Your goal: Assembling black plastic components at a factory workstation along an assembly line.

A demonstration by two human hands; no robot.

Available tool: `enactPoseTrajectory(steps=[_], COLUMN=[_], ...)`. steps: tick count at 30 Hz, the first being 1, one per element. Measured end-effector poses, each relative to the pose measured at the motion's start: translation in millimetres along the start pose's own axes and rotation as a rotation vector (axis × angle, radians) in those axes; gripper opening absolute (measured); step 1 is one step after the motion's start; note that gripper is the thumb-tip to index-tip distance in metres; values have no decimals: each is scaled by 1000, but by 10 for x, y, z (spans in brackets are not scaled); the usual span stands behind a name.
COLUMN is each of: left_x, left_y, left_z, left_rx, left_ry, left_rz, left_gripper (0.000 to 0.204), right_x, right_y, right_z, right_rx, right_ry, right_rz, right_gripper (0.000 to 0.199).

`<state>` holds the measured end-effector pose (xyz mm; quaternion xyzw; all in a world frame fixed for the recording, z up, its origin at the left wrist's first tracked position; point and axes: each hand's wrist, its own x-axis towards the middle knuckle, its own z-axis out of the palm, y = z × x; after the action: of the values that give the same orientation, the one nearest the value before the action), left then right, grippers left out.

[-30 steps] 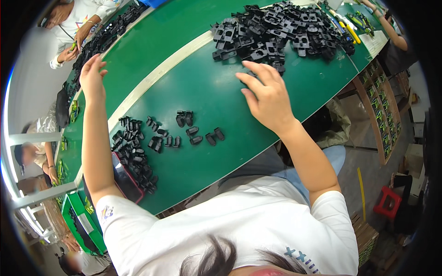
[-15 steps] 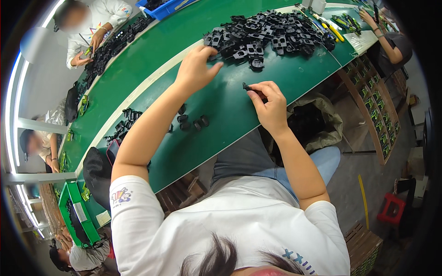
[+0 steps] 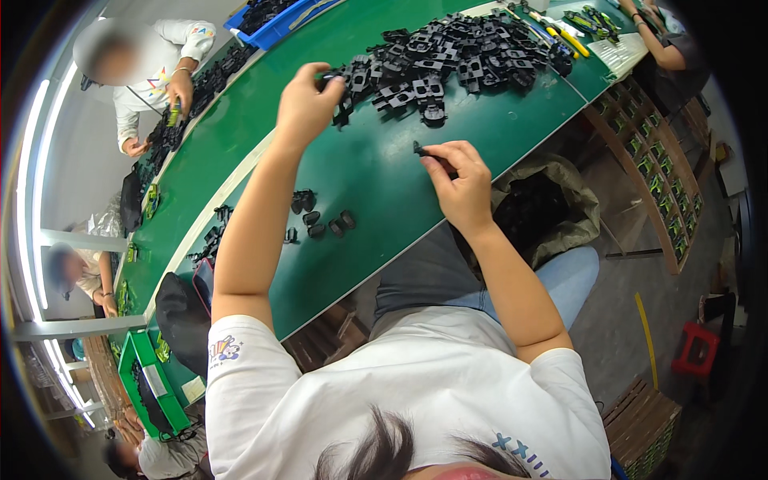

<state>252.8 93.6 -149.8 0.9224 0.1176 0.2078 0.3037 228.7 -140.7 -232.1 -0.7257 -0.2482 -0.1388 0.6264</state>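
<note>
My right hand (image 3: pixel 462 180) pinches a small black plastic piece (image 3: pixel 418 150) between thumb and fingertips, above the green table (image 3: pixel 384 192). My left hand (image 3: pixel 306 108) reaches to the left end of a heap of black plastic parts (image 3: pixel 456 60). Its fingers and thumb are bent around a dark plastic part (image 3: pixel 328 78), mostly hidden by the hand. Several small rounded black pieces (image 3: pixel 314 224) lie on the table to the right of my left forearm.
Left of my left arm lie more small black parts (image 3: pixel 210 244) and a black bag (image 3: pixel 180 312). A blue crate (image 3: pixel 276 30) stands at the back. Pens (image 3: pixel 564 40) lie beyond the heap. An open sack (image 3: pixel 588 212) with dark contents sits right of my lap. Co-workers sit across the table.
My left hand has moved left and a little farther away along the heap's edge. My right hand, still pinching the small piece, has shifted slightly left.
</note>
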Motion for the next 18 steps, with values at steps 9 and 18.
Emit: enactPoseTrajectory(steps=[9, 18], left_x=[-1280, -1811], left_y=[167, 148], left_z=[-179, 133], left_rx=[-1084, -1056], left_ry=[-176, -192], left_rz=[-466, -352], left_gripper=[31, 35], right_x=[86, -121], right_y=[-208, -604], right_z=[-185, -46], right_rx=[661, 390], right_ry=[41, -200], right_rz=[556, 565], right_gripper=[17, 14])
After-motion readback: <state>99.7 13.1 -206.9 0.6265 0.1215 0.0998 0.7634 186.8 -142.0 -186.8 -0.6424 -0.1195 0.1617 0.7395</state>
